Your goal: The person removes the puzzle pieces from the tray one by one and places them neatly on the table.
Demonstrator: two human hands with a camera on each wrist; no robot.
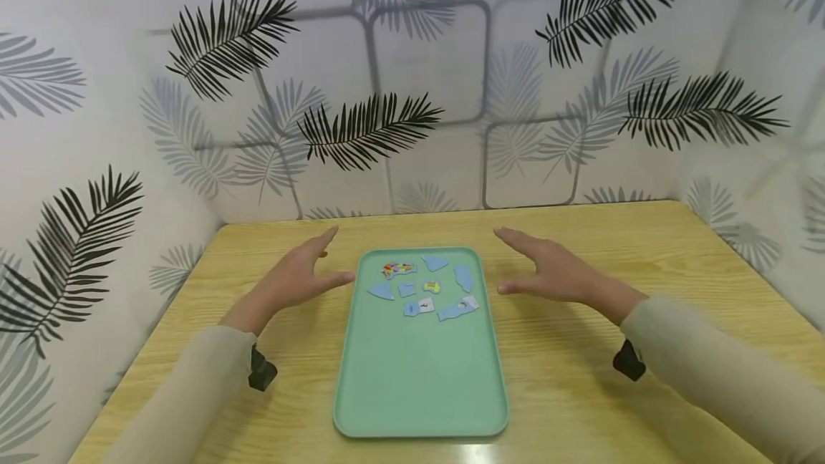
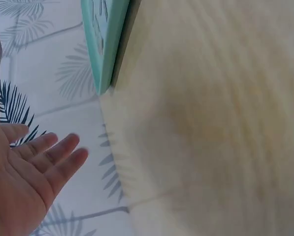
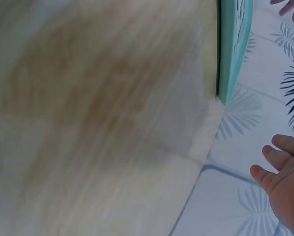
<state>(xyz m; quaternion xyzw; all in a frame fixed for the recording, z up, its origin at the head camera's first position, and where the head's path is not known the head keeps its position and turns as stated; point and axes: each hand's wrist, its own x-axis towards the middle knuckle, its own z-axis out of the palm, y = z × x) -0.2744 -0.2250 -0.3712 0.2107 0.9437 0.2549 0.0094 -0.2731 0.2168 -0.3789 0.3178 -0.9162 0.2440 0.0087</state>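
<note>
Tray, one, mint green [image 1: 422, 378], raised rim; lay on a wood-grained table [image 1: 580, 364], its long axis running away from the person. Leaf-print wall covering [image 1: 445, 163] stood behind.

Puzzle pieces, eight, flat, irregular, all in the tray's far half. Far edge: one multicoloured piece [image 1: 399, 269], lying crosswise, and one plain blue wedge [image 1: 435, 263]. Left side: one blue triangle [image 1: 382, 291], beside the left rim. Middle: one small blue piece [image 1: 407, 290] and one yellow-printed piece [image 1: 431, 286], just apart. Right side: one long blue piece [image 1: 462, 278], its long axis near parallel to the rim. Nearest the person: one blue-and-white piece [image 1: 419, 306], crosswise, and one longer blue-and-white strip [image 1: 458, 308], its white end slanting up to the right.

Left hand [image 1: 293, 281], one: raised, fingers extended, thumb spread wide toward the tray; nothing held. The pieces lay to its right, the blue triangle closest.

Right hand [image 1: 557, 272], one: raised, thumb and fingers well parted; nothing held. The pieces lay to its left, the long blue piece and the strip closest.

Relation: group between the hands; the left thumb appeared slightly nearer the rim. Neither hand touched a piece.
</note>
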